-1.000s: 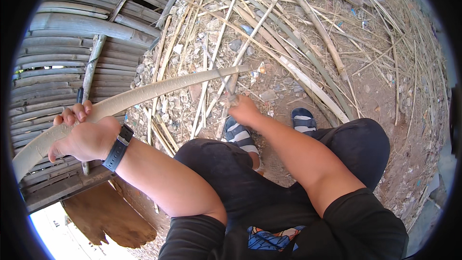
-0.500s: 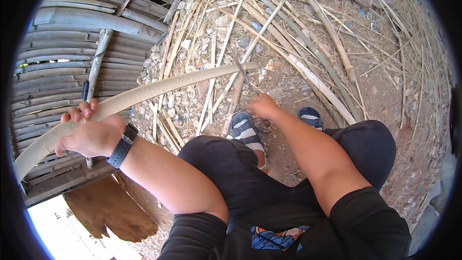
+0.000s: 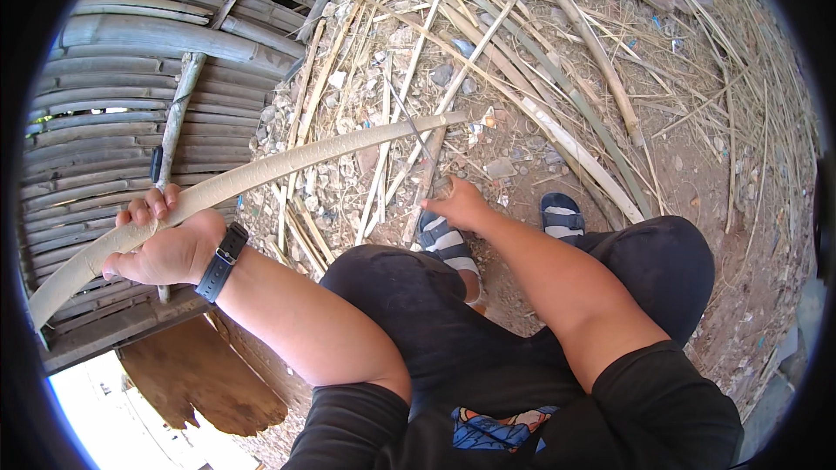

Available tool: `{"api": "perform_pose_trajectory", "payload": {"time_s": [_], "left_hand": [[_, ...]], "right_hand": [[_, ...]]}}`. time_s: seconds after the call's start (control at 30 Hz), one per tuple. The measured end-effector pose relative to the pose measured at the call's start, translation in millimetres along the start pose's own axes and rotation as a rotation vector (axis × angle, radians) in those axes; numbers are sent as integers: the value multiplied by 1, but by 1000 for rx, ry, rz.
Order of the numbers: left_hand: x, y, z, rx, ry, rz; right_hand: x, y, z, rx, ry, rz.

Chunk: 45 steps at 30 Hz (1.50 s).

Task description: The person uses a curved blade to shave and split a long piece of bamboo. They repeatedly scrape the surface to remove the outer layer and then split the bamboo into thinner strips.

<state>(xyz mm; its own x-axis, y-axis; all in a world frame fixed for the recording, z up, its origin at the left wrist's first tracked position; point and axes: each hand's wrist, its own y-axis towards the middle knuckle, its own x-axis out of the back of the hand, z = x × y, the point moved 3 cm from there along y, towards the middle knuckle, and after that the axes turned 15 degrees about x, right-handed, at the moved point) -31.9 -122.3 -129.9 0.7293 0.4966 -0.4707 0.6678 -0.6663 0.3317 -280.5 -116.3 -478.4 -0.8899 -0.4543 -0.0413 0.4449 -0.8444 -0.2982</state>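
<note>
At far left is a wall of grey bamboo slats (image 3: 113, 152), with a thin wooden post (image 3: 179, 104) running along it. A long pale bamboo strip (image 3: 300, 157) starts in front of the slats, arches rightward and ends over the littered ground, beyond the left sandal (image 3: 446, 241). The left hand (image 3: 174, 248) grips the strip near its left end, fingers curled over the far edge and palm on the near side; a small dark object (image 3: 157, 163) shows just beyond the fingertips. A brown board (image 3: 205, 374) with a ragged edge lies below, and a black watch (image 3: 224, 261) circles the wrist.

In the middle, a thin-bladed knife (image 3: 406, 113) crosses the strip near its right end; whether the blade touches it is hard to tell. The right hand (image 3: 459, 206) is closed around the knife's handle, above the left sandal. Right of that are the right sandal (image 3: 562, 216), a round pole (image 3: 577, 42) lying among split sticks, and dry straw (image 3: 775, 96).
</note>
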Motion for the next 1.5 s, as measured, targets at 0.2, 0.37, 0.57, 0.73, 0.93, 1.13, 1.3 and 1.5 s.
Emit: {"api": "perform_pose_trajectory", "payload": {"time_s": [0.2, 0.37, 0.57, 0.73, 0.93, 1.13, 1.3, 1.5], "left_hand": [[-9, -5, 1, 3, 7, -26], [-14, -10, -2, 25, -11, 37], [-14, -4, 2, 41, -11, 96], [-33, -11, 4, 39, 21, 109], [-40, -13, 7, 66, -10, 178], [-24, -4, 2, 16, 44, 56], [-29, -6, 4, 44, -10, 110], [-27, -5, 6, 16, -22, 65]], "right_hand": [[-31, 12, 99, 434, -228, 100], [-37, 11, 88, 482, -234, 168], [5, 20, -14, 3, -19, -38], [-31, 10, 97, 439, -92, 12], [-15, 16, 17, 434, -217, -99], [6, 5, -9, -45, 61, -84], [-28, 13, 79, 435, -56, -51], [-32, 16, 60, 473, -136, 30]]}}
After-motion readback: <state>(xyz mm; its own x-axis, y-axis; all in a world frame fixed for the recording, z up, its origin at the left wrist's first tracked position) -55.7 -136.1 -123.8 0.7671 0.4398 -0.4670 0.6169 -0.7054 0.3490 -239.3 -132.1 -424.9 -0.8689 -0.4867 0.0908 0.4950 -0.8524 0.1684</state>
